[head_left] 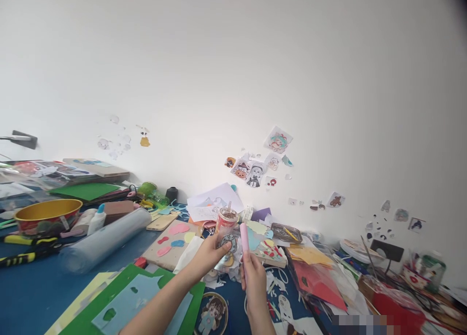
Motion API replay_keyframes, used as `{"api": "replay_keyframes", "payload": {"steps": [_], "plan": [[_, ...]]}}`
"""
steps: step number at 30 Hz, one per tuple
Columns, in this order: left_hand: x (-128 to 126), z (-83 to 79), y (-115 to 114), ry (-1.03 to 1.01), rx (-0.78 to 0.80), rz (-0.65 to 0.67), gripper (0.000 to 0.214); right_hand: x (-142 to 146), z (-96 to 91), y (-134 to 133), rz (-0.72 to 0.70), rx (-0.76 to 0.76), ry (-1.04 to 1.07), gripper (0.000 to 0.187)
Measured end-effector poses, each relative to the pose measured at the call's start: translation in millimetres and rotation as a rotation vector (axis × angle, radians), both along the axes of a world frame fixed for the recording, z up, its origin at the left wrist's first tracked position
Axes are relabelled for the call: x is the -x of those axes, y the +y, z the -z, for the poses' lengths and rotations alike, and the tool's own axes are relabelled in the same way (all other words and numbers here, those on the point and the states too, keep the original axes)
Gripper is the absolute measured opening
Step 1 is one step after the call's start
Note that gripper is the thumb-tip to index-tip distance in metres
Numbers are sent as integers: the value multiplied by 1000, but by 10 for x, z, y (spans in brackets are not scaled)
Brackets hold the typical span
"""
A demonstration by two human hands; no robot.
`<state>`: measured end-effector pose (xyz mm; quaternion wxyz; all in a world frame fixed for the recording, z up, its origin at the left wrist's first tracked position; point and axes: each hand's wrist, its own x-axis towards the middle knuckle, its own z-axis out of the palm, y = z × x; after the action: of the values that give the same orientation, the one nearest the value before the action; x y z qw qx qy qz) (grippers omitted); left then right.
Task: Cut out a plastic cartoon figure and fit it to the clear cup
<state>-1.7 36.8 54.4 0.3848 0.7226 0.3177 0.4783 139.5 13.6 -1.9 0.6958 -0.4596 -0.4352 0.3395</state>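
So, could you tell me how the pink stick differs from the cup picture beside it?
The pink stick is plain pink; the cup picture is printed in several colours. The pink stick is narrow; the cup picture is wider and looks flat. The right hand grips the pink stick from below; the left hand pinches the cup picture sideways. Both stand upright, close together.
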Motion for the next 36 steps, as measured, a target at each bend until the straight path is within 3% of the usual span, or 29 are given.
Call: {"api": "replay_keyframes", "payload": {"steps": [3, 7, 10, 15, 17, 28, 36], "plan": [[-18, -10, -17, 83, -103, -88, 35, 24, -1, 6, -40, 26, 65, 55], [-20, -31, -48, 88, -125, -78, 35, 58, -33, -31, -33, -1, 98, 54], [-14, -29, -46, 5, -56, -23, 40, 78, -59, -63, -38, -16, 119, 52], [-20, -58, -111, -183, 188, 212, 48, 110, -90, -97, -109, 12, 239, 48], [-32, -72, -152, -213, 254, 248, 50, 115, -95, -104, -108, 22, 274, 48], [-46, -33, -141, -199, 197, 98, 45, 108, -136, -128, -114, 13, 279, 51], [-70, 49, -45, -264, 165, 125, 46, 27, -184, -170, -205, -8, 347, 45]]}}
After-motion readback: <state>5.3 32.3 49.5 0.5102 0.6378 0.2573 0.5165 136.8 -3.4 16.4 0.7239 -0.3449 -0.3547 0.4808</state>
